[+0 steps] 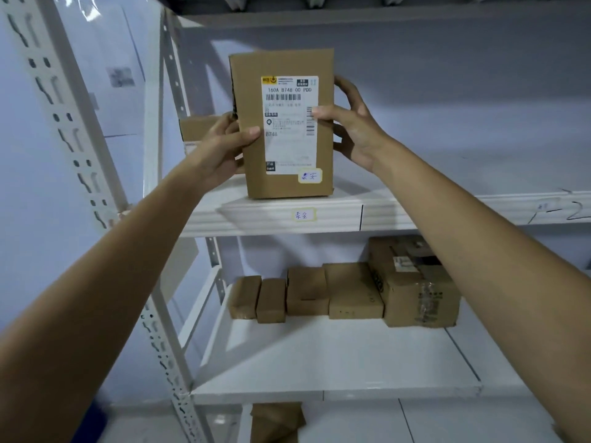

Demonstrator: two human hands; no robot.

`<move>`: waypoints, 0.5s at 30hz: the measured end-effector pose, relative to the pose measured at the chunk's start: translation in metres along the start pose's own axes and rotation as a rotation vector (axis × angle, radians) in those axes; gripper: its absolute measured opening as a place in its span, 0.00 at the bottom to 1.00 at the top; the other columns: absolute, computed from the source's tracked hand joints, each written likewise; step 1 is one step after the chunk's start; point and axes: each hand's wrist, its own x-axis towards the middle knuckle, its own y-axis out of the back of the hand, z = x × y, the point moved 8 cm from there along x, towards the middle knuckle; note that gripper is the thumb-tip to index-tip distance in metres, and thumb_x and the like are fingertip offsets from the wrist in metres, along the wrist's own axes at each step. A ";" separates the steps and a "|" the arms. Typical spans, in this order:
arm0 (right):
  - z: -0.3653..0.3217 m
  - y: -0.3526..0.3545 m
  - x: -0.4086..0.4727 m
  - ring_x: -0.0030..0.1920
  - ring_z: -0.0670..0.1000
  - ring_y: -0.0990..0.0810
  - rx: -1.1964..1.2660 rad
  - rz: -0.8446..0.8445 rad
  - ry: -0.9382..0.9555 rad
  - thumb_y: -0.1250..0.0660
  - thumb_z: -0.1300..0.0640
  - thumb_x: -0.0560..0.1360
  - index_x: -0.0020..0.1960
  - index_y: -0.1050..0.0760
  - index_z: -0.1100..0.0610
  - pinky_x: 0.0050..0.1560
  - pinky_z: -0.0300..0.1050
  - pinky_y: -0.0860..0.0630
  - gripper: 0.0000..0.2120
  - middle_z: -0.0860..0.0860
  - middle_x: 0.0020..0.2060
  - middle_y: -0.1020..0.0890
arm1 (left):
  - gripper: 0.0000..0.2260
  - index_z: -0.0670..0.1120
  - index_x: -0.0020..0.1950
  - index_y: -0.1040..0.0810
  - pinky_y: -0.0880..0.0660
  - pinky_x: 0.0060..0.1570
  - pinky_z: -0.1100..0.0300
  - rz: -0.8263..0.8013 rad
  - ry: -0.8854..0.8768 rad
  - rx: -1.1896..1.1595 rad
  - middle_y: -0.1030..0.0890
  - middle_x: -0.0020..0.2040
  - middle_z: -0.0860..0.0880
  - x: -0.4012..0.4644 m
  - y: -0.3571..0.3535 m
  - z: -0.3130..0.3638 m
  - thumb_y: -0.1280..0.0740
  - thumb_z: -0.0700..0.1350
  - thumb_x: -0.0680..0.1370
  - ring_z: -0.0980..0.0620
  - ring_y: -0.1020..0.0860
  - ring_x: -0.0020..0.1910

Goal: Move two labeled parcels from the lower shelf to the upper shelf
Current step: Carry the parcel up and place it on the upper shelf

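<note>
A brown cardboard parcel (pixel 252 91) with a white shipping label and a small yellow sticker stands upright on the front of the upper shelf (pixel 415 207). My left hand (pixel 220 145) grips its left side, thumb on the front face. My right hand (pixel 351 129) grips its right side, thumb over the label's edge. Behind my left hand, another brown box (pixel 195 127) lies on the same shelf, partly hidden. On the lower shelf (pixel 319 362) several brown parcels (pixel 319 292) stand in a row at the back.
White perforated uprights (pixel 80 161) frame the rack on the left. A larger taped carton (pixel 415 289) sits at the right end of the lower row. A yellow sticker (pixel 303 215) marks the upper shelf's front edge. A brown parcel (pixel 275 423) lies below the lower shelf.
</note>
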 end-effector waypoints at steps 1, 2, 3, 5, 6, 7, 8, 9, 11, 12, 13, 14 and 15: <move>0.001 0.001 -0.001 0.61 0.57 0.18 -0.002 -0.001 -0.002 0.26 0.57 0.71 0.68 0.34 0.40 0.63 0.58 0.23 0.31 0.50 0.51 0.13 | 0.26 0.48 0.70 0.31 0.28 0.66 0.44 0.003 -0.004 -0.006 0.22 0.67 0.50 -0.001 -0.001 -0.001 0.31 0.42 0.73 0.49 0.21 0.62; 0.001 0.002 -0.002 0.60 0.56 0.18 -0.003 -0.002 -0.004 0.26 0.57 0.71 0.68 0.34 0.40 0.62 0.57 0.23 0.31 0.49 0.50 0.13 | 0.25 0.49 0.69 0.30 0.26 0.62 0.46 0.005 -0.010 -0.011 0.22 0.67 0.50 -0.002 -0.003 -0.002 0.30 0.41 0.73 0.49 0.20 0.61; 0.002 0.002 -0.003 0.60 0.56 0.18 -0.005 -0.008 -0.009 0.26 0.57 0.71 0.68 0.35 0.40 0.61 0.56 0.22 0.31 0.49 0.50 0.13 | 0.24 0.49 0.68 0.30 0.26 0.59 0.48 0.005 -0.017 -0.019 0.21 0.66 0.50 -0.003 -0.004 -0.003 0.30 0.41 0.73 0.50 0.20 0.60; 0.004 0.003 -0.004 0.60 0.56 0.18 -0.007 -0.016 -0.019 0.27 0.57 0.71 0.70 0.36 0.41 0.58 0.53 0.21 0.32 0.49 0.50 0.13 | 0.23 0.50 0.68 0.30 0.26 0.57 0.49 0.005 -0.031 -0.036 0.23 0.70 0.47 -0.005 -0.005 -0.005 0.31 0.40 0.73 0.48 0.20 0.61; 0.004 0.004 -0.005 0.61 0.56 0.18 -0.007 -0.017 -0.021 0.27 0.57 0.72 0.70 0.36 0.41 0.58 0.52 0.21 0.32 0.49 0.50 0.13 | 0.24 0.49 0.68 0.30 0.27 0.59 0.48 0.005 -0.037 -0.043 0.25 0.73 0.45 -0.006 -0.006 -0.005 0.31 0.40 0.73 0.47 0.21 0.63; 0.003 0.004 -0.005 0.61 0.56 0.18 -0.009 -0.018 -0.020 0.27 0.57 0.72 0.70 0.36 0.41 0.58 0.52 0.21 0.32 0.49 0.50 0.13 | 0.25 0.49 0.69 0.31 0.27 0.61 0.47 0.006 -0.042 -0.046 0.26 0.75 0.44 -0.006 -0.007 -0.005 0.31 0.40 0.74 0.46 0.22 0.64; 0.003 0.004 -0.005 0.61 0.55 0.18 -0.013 -0.021 -0.018 0.27 0.57 0.72 0.70 0.36 0.40 0.58 0.52 0.21 0.31 0.48 0.50 0.13 | 0.25 0.49 0.69 0.31 0.28 0.63 0.46 0.007 -0.043 -0.044 0.27 0.76 0.43 -0.008 -0.007 -0.004 0.30 0.40 0.73 0.46 0.22 0.64; 0.003 0.004 -0.006 0.61 0.55 0.18 -0.015 -0.022 -0.017 0.27 0.57 0.72 0.70 0.36 0.40 0.58 0.52 0.21 0.31 0.48 0.50 0.13 | 0.25 0.49 0.69 0.31 0.29 0.64 0.46 0.011 -0.042 -0.042 0.28 0.76 0.43 -0.009 -0.008 -0.004 0.30 0.40 0.73 0.46 0.22 0.64; 0.002 0.003 -0.006 0.61 0.55 0.18 -0.018 -0.017 -0.015 0.28 0.57 0.73 0.71 0.36 0.41 0.58 0.52 0.21 0.32 0.47 0.50 0.13 | 0.25 0.49 0.69 0.30 0.29 0.66 0.45 0.017 -0.036 -0.046 0.26 0.75 0.44 -0.011 -0.008 -0.004 0.30 0.39 0.73 0.47 0.22 0.64; 0.002 0.003 -0.007 0.61 0.55 0.19 -0.018 -0.013 -0.014 0.28 0.57 0.73 0.72 0.37 0.42 0.58 0.52 0.21 0.32 0.47 0.51 0.13 | 0.24 0.50 0.68 0.30 0.29 0.68 0.44 0.018 -0.035 -0.045 0.25 0.73 0.45 -0.011 -0.008 -0.004 0.30 0.39 0.73 0.47 0.21 0.64; 0.003 0.004 -0.008 0.61 0.55 0.19 -0.018 -0.012 -0.013 0.28 0.57 0.73 0.73 0.37 0.42 0.58 0.52 0.21 0.33 0.48 0.52 0.14 | 0.23 0.51 0.67 0.29 0.29 0.69 0.44 0.019 -0.035 -0.040 0.22 0.70 0.47 -0.012 -0.008 -0.004 0.30 0.39 0.73 0.48 0.21 0.63; 0.003 0.004 -0.008 0.62 0.55 0.19 -0.020 -0.014 -0.011 0.28 0.56 0.73 0.73 0.38 0.42 0.58 0.53 0.21 0.33 0.49 0.53 0.14 | 0.22 0.51 0.66 0.28 0.29 0.69 0.45 0.018 -0.037 -0.038 0.21 0.67 0.49 -0.012 -0.009 -0.004 0.30 0.39 0.74 0.48 0.21 0.63; 0.002 0.004 -0.009 0.62 0.55 0.19 -0.022 -0.018 -0.010 0.28 0.56 0.73 0.74 0.38 0.42 0.59 0.53 0.21 0.34 0.49 0.54 0.15 | 0.22 0.52 0.66 0.28 0.29 0.69 0.45 0.014 -0.039 -0.037 0.21 0.66 0.51 -0.013 -0.009 -0.004 0.30 0.39 0.74 0.49 0.20 0.63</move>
